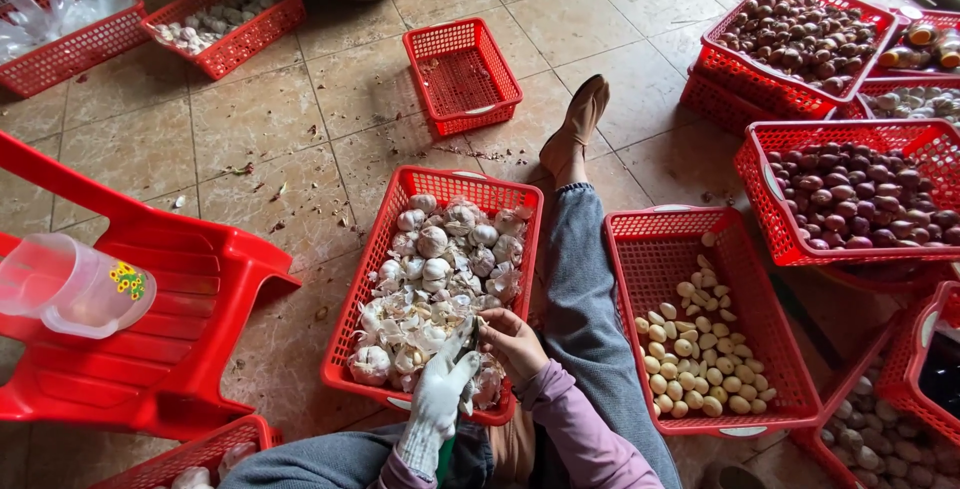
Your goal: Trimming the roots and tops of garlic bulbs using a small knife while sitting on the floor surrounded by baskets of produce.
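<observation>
Down near the bottom, the gloved left hand (440,389) and bare right hand (512,341) are closing together on a small garlic piece (470,334), too hidden to tell its direction, over the red basket (352,324) holding garlic heads and skins. Peeled cloves are lying in the right basket (770,349).

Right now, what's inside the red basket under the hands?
The red basket holds whole garlic bulbs and loose papery skins. Both hands cover its near corner; lower layers are hidden.
</observation>
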